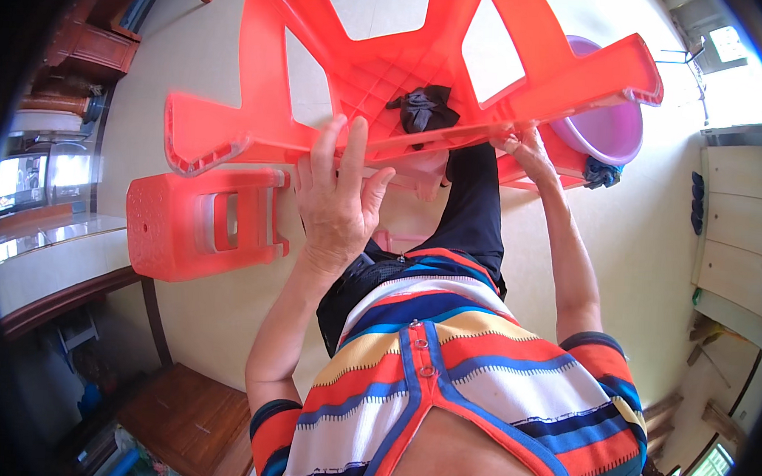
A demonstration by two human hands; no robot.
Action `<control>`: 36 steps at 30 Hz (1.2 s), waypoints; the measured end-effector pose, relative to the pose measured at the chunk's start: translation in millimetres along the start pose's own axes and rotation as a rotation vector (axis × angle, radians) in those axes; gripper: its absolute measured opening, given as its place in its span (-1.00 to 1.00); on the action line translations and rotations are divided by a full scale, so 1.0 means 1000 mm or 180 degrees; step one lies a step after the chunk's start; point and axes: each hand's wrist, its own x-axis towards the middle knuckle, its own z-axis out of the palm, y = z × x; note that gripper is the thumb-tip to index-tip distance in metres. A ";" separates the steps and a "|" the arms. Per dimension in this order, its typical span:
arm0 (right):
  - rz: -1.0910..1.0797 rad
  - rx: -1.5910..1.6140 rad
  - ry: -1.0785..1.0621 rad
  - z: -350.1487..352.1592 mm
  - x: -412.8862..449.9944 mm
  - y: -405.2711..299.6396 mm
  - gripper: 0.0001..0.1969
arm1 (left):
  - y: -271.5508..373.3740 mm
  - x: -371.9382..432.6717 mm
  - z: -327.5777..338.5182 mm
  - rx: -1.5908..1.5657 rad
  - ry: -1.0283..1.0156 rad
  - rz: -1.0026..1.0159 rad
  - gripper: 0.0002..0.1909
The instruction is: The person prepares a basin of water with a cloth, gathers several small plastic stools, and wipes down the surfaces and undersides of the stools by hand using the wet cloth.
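A red plastic stool [385,139] is turned with its hollow underside towards me, its flared legs pointing my way. Against the ribbed inside of its seat lies a bunched dark cloth [428,109]. My left hand [338,198] is at the stool's near edge, fingers straight and apart over the rail, thumb out to the side. On the right part of that same edge, my right hand [526,152] has its fingers bent around the rail. Its fingertips are partly hidden by the red plastic.
Left of me is a second red stool [190,223]. A purple basin [606,130] rests on red plastic at the right, with a blue-grey cloth [602,173] below its rim. A wooden table [185,414] is at lower left, a pale drawer cabinet [739,222] at right.
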 end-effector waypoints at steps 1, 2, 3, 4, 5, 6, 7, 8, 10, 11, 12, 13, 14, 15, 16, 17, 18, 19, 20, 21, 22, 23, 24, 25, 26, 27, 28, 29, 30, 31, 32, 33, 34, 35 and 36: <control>0.0105 0.0197 -0.0087 -0.002 0.000 -0.005 -0.40 | 0.000 0.001 0.001 0.0002 0.0009 0.0018 -0.51; 0.0089 0.0203 -0.0079 -0.008 0.004 -0.012 -0.40 | -0.001 0.001 0.002 -0.0198 0.0013 -0.0097 -0.53; 0.0324 0.0224 -0.0346 -0.017 0.006 -0.021 -0.34 | -0.001 0.001 0.003 -0.0416 -0.0012 -0.0205 -0.55; 0.0557 0.0248 -0.0616 -0.022 0.007 -0.024 -0.28 | 0.001 0.007 0.000 -0.0484 0.0110 -0.0153 -0.60; 0.0565 0.0263 -0.0589 -0.021 0.009 -0.023 -0.28 | -0.002 0.008 0.002 -0.0498 0.0090 -0.0132 -0.60; -0.0060 -0.0105 -0.0644 -0.017 0.012 -0.023 -0.26 | -0.010 0.009 0.005 -0.0551 0.0173 -0.0249 -0.64; -0.0309 -0.0210 -0.0704 -0.010 0.014 -0.024 -0.28 | -0.020 0.011 0.007 -0.0590 0.0269 -0.0376 -0.66; -0.0561 -0.0311 -0.0742 -0.004 0.014 -0.025 -0.30 | -0.033 0.013 0.012 -0.0488 0.0476 -0.0356 -0.76; -0.0858 -0.0815 -0.0927 0.011 0.010 -0.030 -0.35 | -0.062 0.014 0.010 -0.0715 0.0514 -0.0573 -0.78; -0.1149 -0.1327 -0.1083 0.018 0.007 -0.032 -0.40 | -0.075 0.016 0.009 -0.0965 0.0548 -0.0776 -0.80; -0.1148 -0.1324 -0.1110 0.030 0.002 -0.030 -0.40 | -0.088 0.020 0.007 -0.0949 0.0551 -0.0798 -0.80; -0.1331 -0.1584 -0.0923 0.045 -0.005 -0.025 -0.42 | -0.099 0.027 0.002 -0.0897 0.0649 -0.0778 -0.80; -0.1515 -0.1842 -0.0735 0.061 -0.011 -0.017 -0.45 | -0.105 0.030 -0.004 -0.0840 0.0749 -0.0759 -0.78; -0.1979 -0.1616 -0.0107 0.075 -0.019 0.004 -0.47 | -0.099 0.034 -0.007 -0.0867 0.0734 -0.0763 -0.78; -0.1901 -0.1542 0.0004 0.093 -0.023 0.000 -0.46 | -0.092 0.036 -0.013 -0.0972 0.0908 -0.1058 -0.76; -0.1838 -0.1462 0.0108 0.114 -0.025 -0.011 -0.45 | -0.088 0.035 -0.019 -0.1061 0.1096 -0.1349 -0.74; -0.1780 -0.1868 0.0164 0.130 -0.030 -0.021 -0.45 | -0.090 0.028 -0.022 -0.1148 0.1188 -0.1429 -0.65; -0.1702 -0.2299 0.0245 0.141 -0.032 -0.029 -0.45 | -0.087 0.024 -0.020 -0.1157 0.1180 -0.1437 -0.65; -0.1884 -0.2555 0.0300 0.155 -0.027 -0.015 -0.47 | -0.082 0.021 -0.017 -0.2014 0.1238 -0.1411 -0.59; -0.1622 -0.2711 0.0142 0.173 -0.030 -0.023 -0.49 | -0.081 0.013 -0.021 -0.2797 0.1302 -0.1400 -0.53; -0.1674 -0.2593 0.0033 0.184 -0.031 -0.025 -0.52 | -0.077 0.010 -0.023 -0.3110 0.1315 -0.1792 -0.50; -0.1724 -0.2474 -0.0076 0.193 -0.031 -0.026 -0.55 | -0.075 0.006 -0.021 -0.3108 0.1311 -0.1817 -0.50; -0.1708 -0.2470 -0.0097 0.202 -0.031 -0.022 -0.55 | -0.071 0.002 -0.019 -0.3001 0.1336 -0.1331 -0.52; -0.1914 -0.2448 -0.0038 0.210 -0.031 -0.017 -0.58 | -0.067 -0.001 -0.018 -0.2885 0.1353 -0.0848 -0.52; -0.2119 -0.2424 0.0022 0.214 -0.032 -0.011 -0.62 | -0.066 -0.001 -0.019 -0.2621 0.1346 -0.0646 -0.48; -0.2114 -0.2418 -0.0012 0.215 -0.033 -0.011 -0.62 | -0.061 0.002 -0.021 -0.2605 0.1351 -0.0676 -0.48; -0.2285 -0.2382 -0.0026 0.216 -0.034 -0.010 -0.65 | -0.057 0.004 -0.022 -0.2995 0.1512 -0.0949 -0.57; -0.2456 -0.2343 -0.0041 0.217 -0.035 -0.010 -0.69 | -0.061 0.002 -0.023 -0.3177 0.1596 -0.1104 -0.60; -0.2452 -0.2338 -0.0066 0.215 -0.033 -0.007 -0.69 | -0.063 0.002 -0.024 -0.3370 0.1685 -0.1247 -0.63; -0.2427 -0.2170 -0.0453 0.211 -0.026 -0.001 -0.71 | -0.075 0.004 -0.028 -0.3355 0.1368 -0.0763 -0.70; -0.2396 -0.1996 -0.0839 0.206 -0.019 0.004 -0.73 | -0.079 0.002 -0.029 -0.3325 0.1213 -0.0536 -0.70; -0.2393 -0.1984 -0.0874 0.201 -0.012 0.011 -0.73 | -0.083 0.002 -0.030 -0.3300 0.1057 -0.0315 -0.67; -0.2116 -0.1717 -0.0843 0.192 -0.004 0.018 -0.71 | -0.074 0.008 -0.028 -0.3334 0.1143 -0.0632 -0.62; -0.1837 -0.1452 -0.0811 0.184 0.003 0.024 -0.64 | -0.071 0.011 -0.027 -0.3360 0.1230 -0.0951 -0.56; -0.1498 -0.1541 -0.0722 0.178 0.012 0.017 -0.66 | -0.074 0.009 -0.029 -0.3327 0.1246 -0.0983 -0.56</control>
